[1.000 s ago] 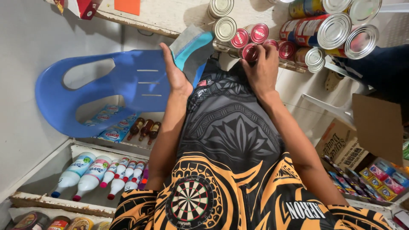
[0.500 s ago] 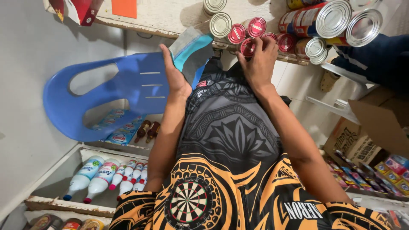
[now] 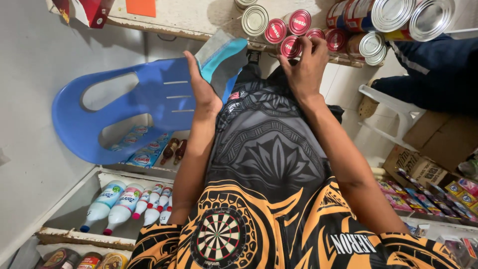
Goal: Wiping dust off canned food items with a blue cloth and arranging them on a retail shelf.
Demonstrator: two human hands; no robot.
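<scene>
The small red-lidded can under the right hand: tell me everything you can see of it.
The small red-lidded can is a short round tin with a red top that bears pale print and a silvery rim, apparently metal. It lies among like cans on the pale shelf, lid toward the camera. The right hand has its fingertips on the lid's edge and covers part of it, so its body and label are hidden. The left hand is apart from it, on the blue plastic chair.
</scene>
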